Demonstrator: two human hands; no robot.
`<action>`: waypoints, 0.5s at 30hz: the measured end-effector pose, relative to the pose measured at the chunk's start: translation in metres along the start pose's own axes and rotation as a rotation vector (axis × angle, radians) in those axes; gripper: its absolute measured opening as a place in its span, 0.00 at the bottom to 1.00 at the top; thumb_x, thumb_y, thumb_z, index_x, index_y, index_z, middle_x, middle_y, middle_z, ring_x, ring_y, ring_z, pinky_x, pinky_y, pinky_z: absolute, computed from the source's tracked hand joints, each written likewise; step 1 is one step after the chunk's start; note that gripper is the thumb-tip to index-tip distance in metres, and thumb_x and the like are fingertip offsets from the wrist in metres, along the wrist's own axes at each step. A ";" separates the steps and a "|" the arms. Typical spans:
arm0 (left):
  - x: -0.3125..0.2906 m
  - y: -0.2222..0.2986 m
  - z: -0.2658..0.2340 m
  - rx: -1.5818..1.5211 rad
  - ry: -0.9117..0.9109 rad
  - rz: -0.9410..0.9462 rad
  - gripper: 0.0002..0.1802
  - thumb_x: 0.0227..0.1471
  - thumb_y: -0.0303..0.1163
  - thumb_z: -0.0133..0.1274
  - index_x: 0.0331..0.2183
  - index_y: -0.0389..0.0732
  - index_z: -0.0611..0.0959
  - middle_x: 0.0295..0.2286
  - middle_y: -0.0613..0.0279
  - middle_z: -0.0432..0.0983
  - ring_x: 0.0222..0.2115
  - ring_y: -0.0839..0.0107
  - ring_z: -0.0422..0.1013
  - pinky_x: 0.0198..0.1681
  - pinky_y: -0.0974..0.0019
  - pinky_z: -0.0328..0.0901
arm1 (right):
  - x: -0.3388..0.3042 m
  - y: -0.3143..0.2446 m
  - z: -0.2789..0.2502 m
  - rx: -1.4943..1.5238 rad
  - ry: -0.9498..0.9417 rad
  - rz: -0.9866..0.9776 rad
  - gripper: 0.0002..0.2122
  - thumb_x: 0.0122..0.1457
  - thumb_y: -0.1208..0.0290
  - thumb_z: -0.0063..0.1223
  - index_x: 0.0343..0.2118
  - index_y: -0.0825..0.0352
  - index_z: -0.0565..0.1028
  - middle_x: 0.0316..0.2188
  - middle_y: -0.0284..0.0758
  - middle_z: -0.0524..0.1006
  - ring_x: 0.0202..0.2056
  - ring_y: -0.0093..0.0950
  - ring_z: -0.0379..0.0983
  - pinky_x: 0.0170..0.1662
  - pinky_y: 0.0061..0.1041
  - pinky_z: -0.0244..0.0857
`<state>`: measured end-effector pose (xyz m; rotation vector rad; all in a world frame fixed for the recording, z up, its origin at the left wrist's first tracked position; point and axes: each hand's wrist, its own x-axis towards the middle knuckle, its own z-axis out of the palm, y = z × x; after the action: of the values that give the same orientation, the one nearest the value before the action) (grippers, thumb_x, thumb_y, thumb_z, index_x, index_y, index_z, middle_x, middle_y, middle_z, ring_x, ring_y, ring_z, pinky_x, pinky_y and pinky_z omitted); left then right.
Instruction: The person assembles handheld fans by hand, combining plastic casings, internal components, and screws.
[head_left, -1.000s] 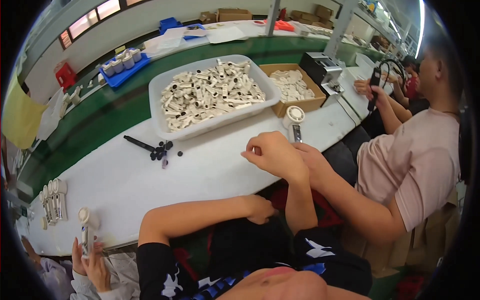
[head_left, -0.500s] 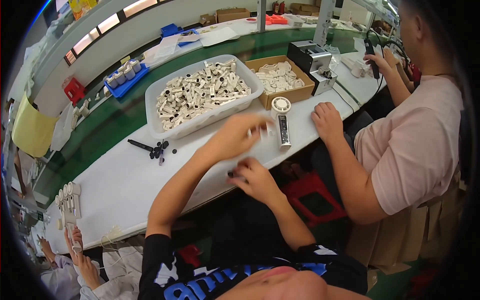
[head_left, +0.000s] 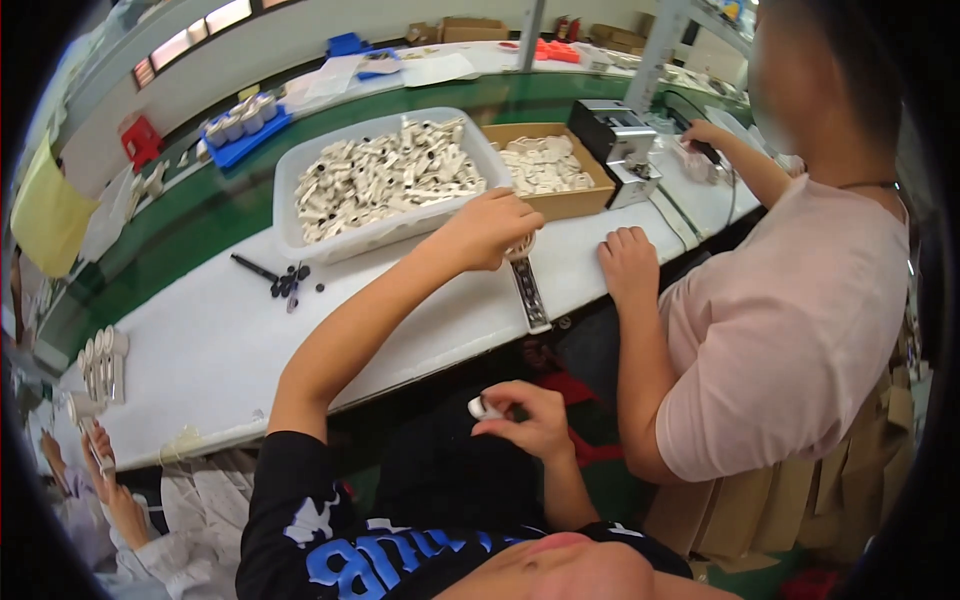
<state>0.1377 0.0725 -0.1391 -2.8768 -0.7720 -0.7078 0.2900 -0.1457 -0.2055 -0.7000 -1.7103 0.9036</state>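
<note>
A person's left hand [head_left: 492,230] gripped a handheld fan [head_left: 529,292] by its head, four o'clock from the white bin [head_left: 390,230]; the right hand [head_left: 535,422], at the fan's six o'clock, pinched a small white part [head_left: 484,408]. A head-end hold likely best spared the open handle.

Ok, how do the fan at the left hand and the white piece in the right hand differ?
Size: the fan is much longer than the white piece.
Look: the fan shows a dark strip along its handle; the white piece, partly hidden by fingers, looks mostly plain.
Place: the left hand has the fan over the table; the right hand holds the white piece off the near edge.
Both are partly pale.
</note>
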 end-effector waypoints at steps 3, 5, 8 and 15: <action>-0.065 0.024 -0.059 -0.200 -0.064 -0.259 0.26 0.27 0.23 0.61 0.38 0.40 0.78 0.35 0.56 0.76 0.40 0.55 0.72 0.47 0.55 0.67 | 0.006 0.005 -0.002 0.072 0.091 0.102 0.12 0.48 0.82 0.67 0.36 0.71 0.78 0.29 0.34 0.77 0.28 0.19 0.72 0.31 0.17 0.67; -0.119 0.032 -0.074 -0.296 0.026 -0.546 0.33 0.24 0.23 0.62 0.42 0.38 0.78 0.37 0.57 0.77 0.41 0.58 0.73 0.46 0.60 0.68 | 0.020 0.011 0.005 0.108 0.082 0.134 0.12 0.49 0.84 0.66 0.37 0.72 0.78 0.30 0.34 0.77 0.28 0.18 0.72 0.31 0.17 0.67; -0.173 0.052 -0.073 -0.582 0.160 -0.903 0.37 0.26 0.22 0.63 0.47 0.38 0.77 0.40 0.57 0.77 0.45 0.62 0.73 0.50 0.63 0.67 | 0.043 0.006 0.023 0.009 0.195 0.213 0.10 0.51 0.85 0.63 0.37 0.73 0.78 0.30 0.35 0.77 0.27 0.18 0.71 0.30 0.16 0.67; -0.220 0.084 -0.034 -0.712 0.622 -1.086 0.42 0.36 0.21 0.61 0.57 0.37 0.70 0.49 0.55 0.72 0.52 0.67 0.68 0.57 0.65 0.61 | 0.086 0.009 0.076 -0.401 0.032 -0.114 0.10 0.51 0.84 0.63 0.38 0.72 0.80 0.31 0.35 0.78 0.24 0.19 0.71 0.27 0.17 0.65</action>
<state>-0.0040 -0.1070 -0.2049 -2.1119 -2.2789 -2.1720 0.1926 -0.0897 -0.1823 -0.8631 -1.9031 0.4699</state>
